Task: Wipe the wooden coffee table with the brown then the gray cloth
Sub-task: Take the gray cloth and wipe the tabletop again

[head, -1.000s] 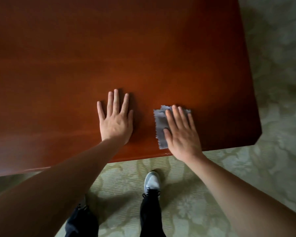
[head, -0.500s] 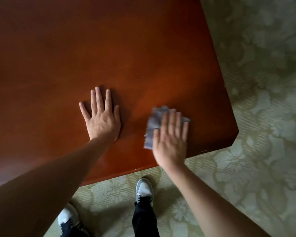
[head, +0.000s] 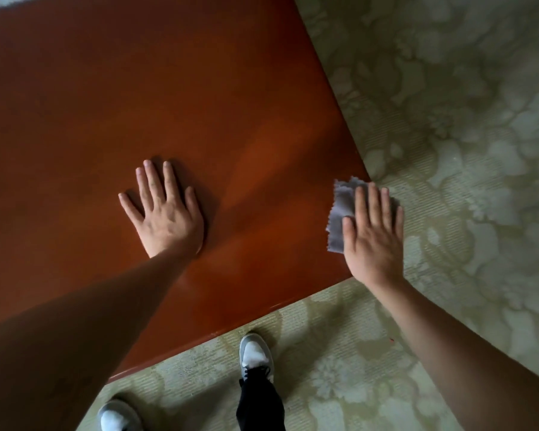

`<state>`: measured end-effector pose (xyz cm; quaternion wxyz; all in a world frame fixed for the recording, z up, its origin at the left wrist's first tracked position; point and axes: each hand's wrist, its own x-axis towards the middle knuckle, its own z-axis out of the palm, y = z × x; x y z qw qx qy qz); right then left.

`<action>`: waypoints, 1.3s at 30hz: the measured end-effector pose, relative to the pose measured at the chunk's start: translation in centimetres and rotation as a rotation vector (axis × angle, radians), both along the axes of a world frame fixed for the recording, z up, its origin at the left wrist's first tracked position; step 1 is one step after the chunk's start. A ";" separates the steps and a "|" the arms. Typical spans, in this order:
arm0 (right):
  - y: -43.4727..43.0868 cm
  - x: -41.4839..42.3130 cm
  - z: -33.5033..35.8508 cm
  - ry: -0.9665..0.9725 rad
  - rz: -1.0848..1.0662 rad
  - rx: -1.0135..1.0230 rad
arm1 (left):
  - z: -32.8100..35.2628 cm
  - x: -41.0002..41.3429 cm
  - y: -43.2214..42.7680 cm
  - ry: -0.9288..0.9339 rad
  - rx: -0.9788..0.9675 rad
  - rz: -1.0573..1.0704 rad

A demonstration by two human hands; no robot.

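Note:
The reddish-brown wooden coffee table [head: 137,98] fills the upper left of the view. My left hand [head: 165,213] lies flat on its top, fingers straight and spread. My right hand [head: 372,234] presses the gray cloth [head: 341,209] with straight fingers at the table's near right corner. The cloth's right part and my fingertips reach past the table's right edge, over the carpet. Most of the cloth is hidden under my palm. No brown cloth is in view.
A pale green patterned carpet [head: 448,119] surrounds the table on the right and front. My two feet in grey-white shoes [head: 254,353] stand on it just off the table's near edge.
My right hand has slid the gray cloth rightward from the table's front middle to its near right corner. My left hand stays flat on the top. The view has swung right.

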<state>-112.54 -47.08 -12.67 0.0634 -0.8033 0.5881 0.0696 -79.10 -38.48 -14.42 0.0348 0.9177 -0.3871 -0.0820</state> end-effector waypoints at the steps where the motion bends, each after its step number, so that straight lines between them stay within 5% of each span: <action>1: -0.3 -0.3 0.0 0.001 -0.057 -0.002 | 0.0 -0.1 0.0 -0.002 -0.008 -0.003; 7: 0.9 6.5 -0.3 -0.061 -0.283 0.004 | 0.2 0.4 0.1 0.049 -0.081 -0.015; 14: 6.0 22.7 -0.1 -0.119 0.243 0.041 | 3.4 5.7 4.5 0.586 -0.542 0.025; 23: 14.8 36.9 -0.7 -0.225 0.833 0.081 | 2.5 21.4 13.1 0.156 -0.261 0.249; 27: 9.8 32.4 -0.9 -0.214 0.746 0.052 | 0.8 21.3 10.6 0.100 -0.070 0.390; 34: -4.3 19.4 -0.1 0.026 0.234 -0.002 | -0.1 19.9 9.7 -0.011 -0.015 0.418; 39: -3.2 21.6 0.3 0.008 -0.019 0.041 | -0.2 19.9 9.8 -0.007 -0.008 0.418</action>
